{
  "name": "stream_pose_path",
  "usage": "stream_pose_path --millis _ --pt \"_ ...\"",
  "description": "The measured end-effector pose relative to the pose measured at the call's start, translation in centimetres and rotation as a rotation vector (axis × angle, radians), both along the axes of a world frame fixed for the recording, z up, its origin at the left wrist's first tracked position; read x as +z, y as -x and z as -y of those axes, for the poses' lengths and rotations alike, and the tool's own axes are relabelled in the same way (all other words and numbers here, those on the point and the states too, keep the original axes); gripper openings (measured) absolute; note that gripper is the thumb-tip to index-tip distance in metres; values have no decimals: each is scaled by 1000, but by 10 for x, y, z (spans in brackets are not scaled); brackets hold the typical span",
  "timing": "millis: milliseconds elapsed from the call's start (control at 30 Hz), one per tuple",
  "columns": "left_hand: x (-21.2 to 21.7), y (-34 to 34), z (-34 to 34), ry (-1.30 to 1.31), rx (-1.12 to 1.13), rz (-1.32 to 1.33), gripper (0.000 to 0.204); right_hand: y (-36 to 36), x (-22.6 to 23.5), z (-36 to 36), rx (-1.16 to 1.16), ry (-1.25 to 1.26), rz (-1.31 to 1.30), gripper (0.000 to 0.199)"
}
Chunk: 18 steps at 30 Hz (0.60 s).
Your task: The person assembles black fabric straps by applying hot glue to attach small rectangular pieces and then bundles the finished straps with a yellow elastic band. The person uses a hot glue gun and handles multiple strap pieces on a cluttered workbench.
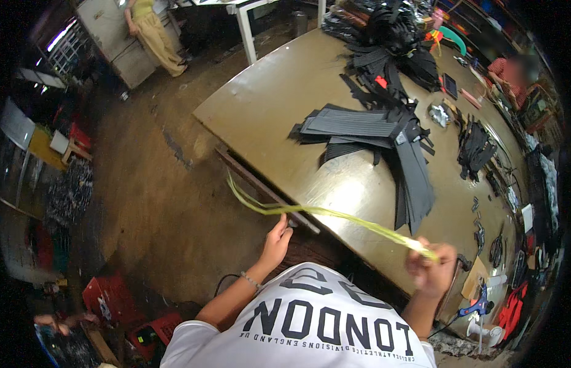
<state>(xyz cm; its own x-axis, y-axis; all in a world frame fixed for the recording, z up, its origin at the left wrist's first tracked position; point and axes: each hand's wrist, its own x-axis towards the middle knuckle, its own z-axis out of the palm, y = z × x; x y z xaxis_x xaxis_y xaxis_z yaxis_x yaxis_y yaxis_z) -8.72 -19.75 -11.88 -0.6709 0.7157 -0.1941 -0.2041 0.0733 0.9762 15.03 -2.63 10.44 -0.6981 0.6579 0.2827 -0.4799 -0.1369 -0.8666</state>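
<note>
Worktable (285, 104): large, brown, glossy top, its near edge running diagonally; taken as landmark for all entries. Yellow-green strap (334, 214): long, thin, pale, stretched above the table's near edge between both hands, its far-left end curling free off the edge toward the floor; motion blur near the right hand makes its end hard to make out. Left hand (277, 240): just off the table's near edge, fingers closed on the strap at the edge, though the contact point is partly hidden by the fingers themselves. Right hand (431, 268): at the table's near right edge, curled into a fist around the strap's other end; blurred, fingers not separable. Black strips (371, 132): flat, fanned pile in the middle of the table, some hanging toward the near edge. Further dark heap (389, 37) at the table's far end, individual pieces indistinct. Blue tool (478, 305): pistol-shaped, below the table's near right corner, partly cut off by clutter. Red crates (116, 300): on the floor, well left of the table, contents too dark to tell. Another person (151, 34): standing beyond the table's far left corner, upper body cut off by the frame. Seated person (509, 70): at the table's far right side, blurred.
</note>
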Motion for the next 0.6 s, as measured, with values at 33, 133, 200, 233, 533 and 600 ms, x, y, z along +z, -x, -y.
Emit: stream_pose_path --millis 33,133,200,233,533,600 --pt "3 10 -12 66 -106 -106 52 -4 9 -9 -44 -35 -127 19" --pt "28 61 -22 587 -415 -386 40 -15 46 -36 -83 -237 -66 18" --pt "54 95 -17 21 166 136 40 -14 72 -51 -179 -347 280 17" --pt "72 113 -12 -226 241 339 42 -11 83 -58 -194 -386 432 16" --pt "227 37 -152 -474 -318 -770 58 17 65 -97 -533 -972 674 16" --pt "248 -1 -194 -443 -661 -949 75 5 65 -102 -544 -981 667 16"
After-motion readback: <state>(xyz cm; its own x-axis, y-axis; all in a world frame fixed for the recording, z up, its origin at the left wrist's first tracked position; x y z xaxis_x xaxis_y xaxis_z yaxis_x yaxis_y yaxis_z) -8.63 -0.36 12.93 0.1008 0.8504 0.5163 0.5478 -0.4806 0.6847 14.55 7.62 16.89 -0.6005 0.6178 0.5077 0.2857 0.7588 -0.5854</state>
